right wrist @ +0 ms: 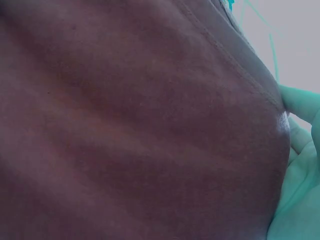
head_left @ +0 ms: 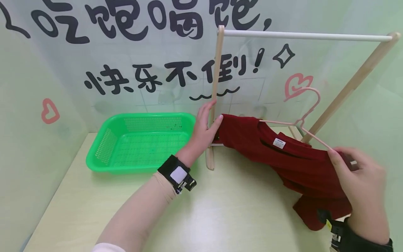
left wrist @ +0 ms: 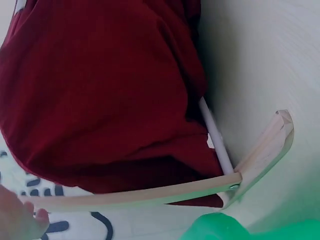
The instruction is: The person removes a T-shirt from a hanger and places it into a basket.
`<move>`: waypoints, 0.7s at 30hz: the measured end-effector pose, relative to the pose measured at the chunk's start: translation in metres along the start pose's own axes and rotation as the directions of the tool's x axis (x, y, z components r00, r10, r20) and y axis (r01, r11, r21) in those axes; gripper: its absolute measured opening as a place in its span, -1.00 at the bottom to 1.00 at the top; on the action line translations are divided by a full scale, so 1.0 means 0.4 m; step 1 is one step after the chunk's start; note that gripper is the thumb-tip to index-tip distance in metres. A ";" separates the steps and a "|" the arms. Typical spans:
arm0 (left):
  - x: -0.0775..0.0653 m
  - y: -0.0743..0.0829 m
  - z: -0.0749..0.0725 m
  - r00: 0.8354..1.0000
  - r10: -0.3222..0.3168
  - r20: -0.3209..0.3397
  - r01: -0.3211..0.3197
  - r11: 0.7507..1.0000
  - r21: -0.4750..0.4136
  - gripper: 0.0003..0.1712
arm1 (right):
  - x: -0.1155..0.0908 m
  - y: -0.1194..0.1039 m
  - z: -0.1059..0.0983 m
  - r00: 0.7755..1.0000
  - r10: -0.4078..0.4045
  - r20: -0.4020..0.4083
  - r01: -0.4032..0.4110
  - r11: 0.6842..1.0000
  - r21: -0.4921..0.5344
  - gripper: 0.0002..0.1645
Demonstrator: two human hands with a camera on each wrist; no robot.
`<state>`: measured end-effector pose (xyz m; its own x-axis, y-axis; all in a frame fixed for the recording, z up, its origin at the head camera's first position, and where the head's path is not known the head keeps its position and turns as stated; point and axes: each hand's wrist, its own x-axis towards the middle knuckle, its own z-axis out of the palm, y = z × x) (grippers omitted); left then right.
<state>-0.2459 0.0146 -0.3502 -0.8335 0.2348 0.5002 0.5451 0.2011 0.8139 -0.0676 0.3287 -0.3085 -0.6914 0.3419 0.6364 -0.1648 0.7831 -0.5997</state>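
A dark red shirt [head_left: 302,168] with a white neck label hangs askew on a pink hanger [head_left: 310,134], whose hook points up. My right hand [head_left: 362,178] pinches the shirt's shoulder together with the hanger's right end. In the right wrist view the red cloth [right wrist: 150,130] fills most of the picture, the fingers [right wrist: 300,105] at its right edge. Beside the rack's left post [head_left: 217,66], my left hand [head_left: 204,129] has its fingers extended near the shirt's left shoulder. In the left wrist view the left hand [left wrist: 20,217] holds no cloth.
A wooden rack with a white top rail [head_left: 302,35] stands at the right, its lower bar [left wrist: 217,135] partly behind the shirt. At the left, a green plastic basket [head_left: 141,168] rests on the pale table [head_left: 220,217]. A lettered sheet covers the back wall.
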 end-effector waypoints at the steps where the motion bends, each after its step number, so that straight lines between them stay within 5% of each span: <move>1: -0.007 0.007 -0.001 0.999 0.015 0.032 -0.015 1.000 0.017 -0.38 | -0.001 -0.002 -0.005 1.000 0.005 -0.001 -0.005 1.000 0.013 -0.85; 6: -0.035 0.020 -0.001 0.989 0.065 0.136 -0.078 0.993 0.087 -0.40 | -0.003 -0.019 -0.033 0.999 0.043 0.002 -0.043 0.997 0.064 -0.85; 14: -0.057 0.029 -0.018 0.984 0.099 0.151 -0.106 0.994 0.038 -0.49 | 0.006 -0.031 -0.053 0.986 0.162 0.048 -0.163 0.986 0.026 -0.89; 21: -0.076 0.043 -0.040 0.979 0.077 0.187 -0.083 0.996 0.030 -0.58 | 0.023 -0.013 -0.050 0.989 0.071 0.127 -0.077 0.996 0.047 -0.91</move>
<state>-0.2127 -0.0042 -0.3466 -0.7577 0.4228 0.4971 0.6152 0.2088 0.7602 -0.0591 0.3383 -0.2899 -0.7850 0.3276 0.5258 -0.1441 0.7289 -0.6693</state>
